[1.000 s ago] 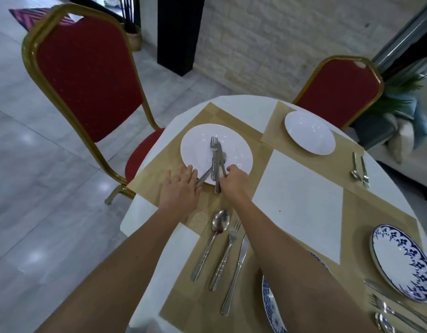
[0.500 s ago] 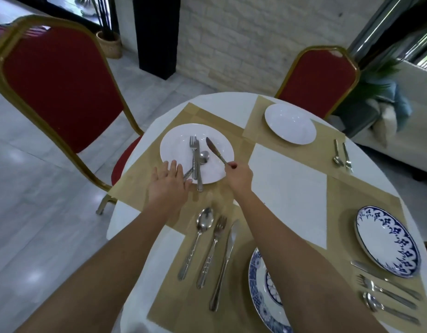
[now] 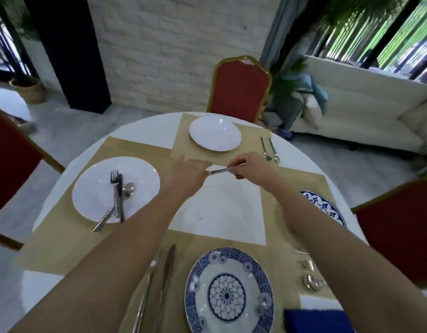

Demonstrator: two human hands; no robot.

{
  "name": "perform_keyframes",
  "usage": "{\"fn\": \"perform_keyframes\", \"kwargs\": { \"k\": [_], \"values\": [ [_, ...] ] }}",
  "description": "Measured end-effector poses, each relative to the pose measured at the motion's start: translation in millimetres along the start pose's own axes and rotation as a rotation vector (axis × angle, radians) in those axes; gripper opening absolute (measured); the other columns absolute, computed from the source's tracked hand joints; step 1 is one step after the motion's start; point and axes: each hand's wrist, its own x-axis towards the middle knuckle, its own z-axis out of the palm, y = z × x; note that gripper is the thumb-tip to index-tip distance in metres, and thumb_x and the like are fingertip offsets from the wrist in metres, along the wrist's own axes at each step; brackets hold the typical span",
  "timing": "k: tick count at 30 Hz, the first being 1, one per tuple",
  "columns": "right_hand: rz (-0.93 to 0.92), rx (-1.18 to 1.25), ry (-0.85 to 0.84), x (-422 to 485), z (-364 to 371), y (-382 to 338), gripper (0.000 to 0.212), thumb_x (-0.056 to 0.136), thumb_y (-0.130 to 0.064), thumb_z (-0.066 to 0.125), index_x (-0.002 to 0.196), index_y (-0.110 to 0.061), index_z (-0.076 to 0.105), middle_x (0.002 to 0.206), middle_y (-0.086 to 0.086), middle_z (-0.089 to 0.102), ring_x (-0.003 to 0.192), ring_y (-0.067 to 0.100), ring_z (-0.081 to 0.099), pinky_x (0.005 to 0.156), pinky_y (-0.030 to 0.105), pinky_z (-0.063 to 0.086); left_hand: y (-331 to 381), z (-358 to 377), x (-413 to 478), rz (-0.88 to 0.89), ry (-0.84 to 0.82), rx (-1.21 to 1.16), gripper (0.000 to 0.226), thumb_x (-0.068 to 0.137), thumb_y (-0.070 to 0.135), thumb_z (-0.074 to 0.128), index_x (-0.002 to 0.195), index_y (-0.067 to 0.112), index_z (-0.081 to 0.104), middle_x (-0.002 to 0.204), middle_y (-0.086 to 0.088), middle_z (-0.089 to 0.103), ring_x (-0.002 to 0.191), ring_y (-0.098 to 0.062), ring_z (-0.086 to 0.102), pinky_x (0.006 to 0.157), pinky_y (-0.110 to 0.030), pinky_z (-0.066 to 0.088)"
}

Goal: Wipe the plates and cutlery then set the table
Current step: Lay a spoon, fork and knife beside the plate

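Note:
I hold a table knife [image 3: 218, 171] level above the middle of the round table [image 3: 217, 212]. My right hand [image 3: 252, 168] pinches one end of it. My left hand [image 3: 189, 174] closes round the other end, which is hidden in the fingers. To the left, a white plate [image 3: 94, 198] carries a fork [image 3: 114, 186], a spoon [image 3: 128, 189] and another dark piece of cutlery. A second white plate [image 3: 215, 133] sits at the far place with a spoon and fork [image 3: 270, 150] to its right.
A blue patterned plate [image 3: 229, 292] lies nearest me, with cutlery [image 3: 159, 272] to its left. Another blue plate [image 3: 328, 207] shows behind my right arm. A dark blue cloth [image 3: 318, 320] lies at bottom right. Red chairs [image 3: 239, 85] ring the table.
My right hand lifted the knife off the left white plate and carried it to the table's middle. My left hand left the plate's rim and took the knife's other end. The view swung right.

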Motion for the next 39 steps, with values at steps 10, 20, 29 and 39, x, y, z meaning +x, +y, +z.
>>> {"fn": "perform_keyframes", "kwargs": {
  "k": [10, 20, 29, 39],
  "values": [
    [0.012, 0.071, 0.076, 78.4, -119.0, 68.4, 0.013, 0.072, -0.015, 0.081, 0.076, -0.009, 0.070, 0.072, 0.012, 0.072, 0.067, 0.023, 0.069, 0.075, 0.044, 0.059, 87.0, 48.4, 92.8, -0.152, 0.006, -0.537, 0.009, 0.086, 0.024, 0.063, 0.090, 0.022, 0.070, 0.086, 0.001, 0.070, 0.080, -0.017, 0.063, 0.075, -0.033, 0.052],
    [0.144, 0.546, 0.258, 207.2, -121.5, 129.7, 0.011, 0.080, -0.005, 0.075, 0.081, -0.005, 0.064, 0.070, 0.004, 0.063, 0.060, 0.012, 0.060, 0.063, 0.022, 0.058, 125.0, 107.0, 185.1, -0.363, -0.164, -1.096, 0.011, 0.092, 0.018, 0.059, 0.099, 0.009, 0.060, 0.078, -0.002, 0.064, 0.064, -0.007, 0.060, 0.071, -0.023, 0.049],
    [0.245, 0.546, 0.248, 313.5, -91.0, 182.1, 0.022, 0.080, -0.004, 0.074, 0.074, -0.014, 0.056, 0.076, 0.011, 0.063, 0.057, 0.017, 0.060, 0.047, 0.025, 0.053, 105.5, 160.4, 253.2, -0.471, 0.035, -1.033, 0.008, 0.083, 0.015, 0.070, 0.084, 0.015, 0.062, 0.074, -0.001, 0.064, 0.062, -0.014, 0.058, 0.071, -0.028, 0.051],
    [0.179, -0.020, 0.242, 361.5, -59.0, 213.8, 0.031, 0.084, -0.024, 0.069, 0.106, -0.001, 0.069, 0.091, 0.009, 0.068, 0.091, 0.024, 0.067, 0.077, 0.028, 0.055, 107.2, 199.4, 291.2, -0.266, 0.098, -0.399, 0.012, 0.090, 0.020, 0.059, 0.098, 0.011, 0.061, 0.097, -0.006, 0.064, 0.091, -0.022, 0.059, 0.072, -0.027, 0.043]
  ]
}}
